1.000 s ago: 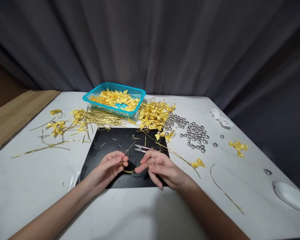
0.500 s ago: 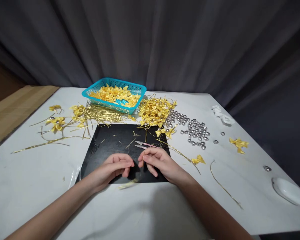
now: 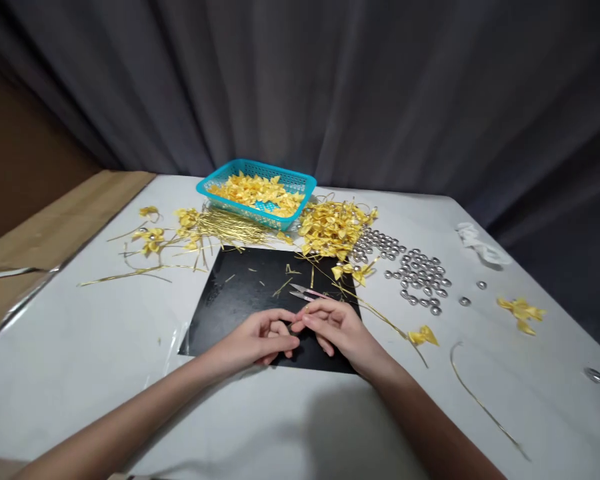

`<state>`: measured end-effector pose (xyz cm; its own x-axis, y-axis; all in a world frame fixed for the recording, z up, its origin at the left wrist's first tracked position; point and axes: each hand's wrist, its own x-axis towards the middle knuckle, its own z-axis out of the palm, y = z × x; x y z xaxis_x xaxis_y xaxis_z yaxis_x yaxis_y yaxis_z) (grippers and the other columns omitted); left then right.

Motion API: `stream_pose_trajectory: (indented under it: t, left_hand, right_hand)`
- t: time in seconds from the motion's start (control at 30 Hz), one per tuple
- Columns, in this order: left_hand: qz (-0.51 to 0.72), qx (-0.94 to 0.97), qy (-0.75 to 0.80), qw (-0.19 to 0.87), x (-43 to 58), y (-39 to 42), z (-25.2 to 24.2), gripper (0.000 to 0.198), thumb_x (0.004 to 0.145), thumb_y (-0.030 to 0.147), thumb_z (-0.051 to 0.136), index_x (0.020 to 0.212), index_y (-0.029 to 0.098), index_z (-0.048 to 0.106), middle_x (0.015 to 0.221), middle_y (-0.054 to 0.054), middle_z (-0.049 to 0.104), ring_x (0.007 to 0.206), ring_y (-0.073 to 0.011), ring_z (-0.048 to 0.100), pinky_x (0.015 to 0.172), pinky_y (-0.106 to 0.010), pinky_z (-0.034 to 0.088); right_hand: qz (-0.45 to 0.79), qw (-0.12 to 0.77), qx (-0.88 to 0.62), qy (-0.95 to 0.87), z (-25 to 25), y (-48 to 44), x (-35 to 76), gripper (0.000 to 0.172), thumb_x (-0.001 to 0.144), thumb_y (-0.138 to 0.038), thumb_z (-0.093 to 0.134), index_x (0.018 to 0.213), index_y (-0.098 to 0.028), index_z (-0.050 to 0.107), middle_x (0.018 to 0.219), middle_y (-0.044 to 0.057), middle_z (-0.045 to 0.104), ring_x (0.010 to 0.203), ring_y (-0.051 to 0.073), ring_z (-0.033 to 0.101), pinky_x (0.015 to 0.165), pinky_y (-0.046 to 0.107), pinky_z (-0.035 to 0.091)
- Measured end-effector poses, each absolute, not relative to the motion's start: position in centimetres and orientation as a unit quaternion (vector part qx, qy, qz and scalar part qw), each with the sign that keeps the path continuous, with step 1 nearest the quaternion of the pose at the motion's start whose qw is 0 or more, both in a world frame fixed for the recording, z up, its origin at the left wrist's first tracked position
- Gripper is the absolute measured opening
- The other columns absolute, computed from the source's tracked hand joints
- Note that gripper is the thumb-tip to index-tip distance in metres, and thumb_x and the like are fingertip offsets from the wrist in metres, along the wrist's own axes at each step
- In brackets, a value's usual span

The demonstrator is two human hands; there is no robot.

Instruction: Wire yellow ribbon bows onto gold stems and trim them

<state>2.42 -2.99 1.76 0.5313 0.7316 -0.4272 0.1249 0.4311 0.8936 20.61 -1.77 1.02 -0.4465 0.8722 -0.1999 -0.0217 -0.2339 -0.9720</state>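
A grey curtain (image 3: 330,87) hangs behind a white table (image 3: 80,360), and a sheet of brown cardboard (image 3: 55,227) lies along the table's left edge. A black mat (image 3: 240,300) sits in the middle of the table, dotted with short gold offcuts. Both bare forearms reach in from the near edge, and the two hands rest on the mat's near part. The left hand (image 3: 260,337) is curled with its fingers tucked in. The right hand (image 3: 340,327) is loosely curled beside it. Their fingertips meet over the mat, but I cannot tell whether anything is pinched between them. At the far side stands a blue basket (image 3: 260,164) full of yellow ribbon bows. To its right is a loose heap of bows (image 3: 335,230), and in front of it a bundle of gold wires (image 3: 230,230). Silver beads (image 3: 423,277) are scattered to the right of the heap. A pair of snips (image 3: 303,292) lies on the mat just beyond the right hand's fingers, close to them. A single bow (image 3: 423,335) on a wire stem lies right of the mat, near a curved wire (image 3: 480,400).
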Motion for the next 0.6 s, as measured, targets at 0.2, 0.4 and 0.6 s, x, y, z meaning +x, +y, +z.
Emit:
stream_pose_trajectory:
  t: [0.2,0.4,0.6]
  left_hand:
    - [0.232,0.518,0.483,0.666,0.6,-2.9,2.7,0.031,0.075,0.043,0.062,0.081,0.013,0.063,0.062,0.001,0.059,0.044,-0.0050,0.044,0.042,-0.018,0.034]
    - [0.274,0.547,0.606,0.508,-6.8,-3.6,4.5,0.026,0.077,0.039,0.061,0.075,0.014,0.063,0.065,-0.002,0.064,0.053,-0.0102,0.054,0.049,-0.020,0.040]
    - [0.341,0.467,0.787,0.215,-19.7,-4.4,6.1,0.032,0.078,0.044,0.053,0.086,0.014,0.059,0.068,-0.003,0.062,0.055,-0.0127,0.049,0.049,-0.022,0.035]
  right_hand:
    - [0.638,0.331,-0.461,-0.520,1.5,-2.4,20.5,0.036,0.074,-0.049,0.067,0.085,-0.015,0.063,0.074,0.007,0.070,0.037,0.005,0.038,0.039,0.021,0.026]
    - [0.588,0.349,-0.512,-0.519,1.2,-2.4,20.5,0.042,0.070,-0.055,0.067,0.084,-0.015,0.067,0.076,0.011,0.070,0.039,0.008,0.038,0.042,0.026,0.036]
    - [0.556,0.356,-0.540,-0.522,0.8,-2.4,19.7,0.042,0.066,-0.057,0.068,0.081,-0.018,0.069,0.086,0.013,0.072,0.040,0.010,0.040,0.040,0.027,0.039]
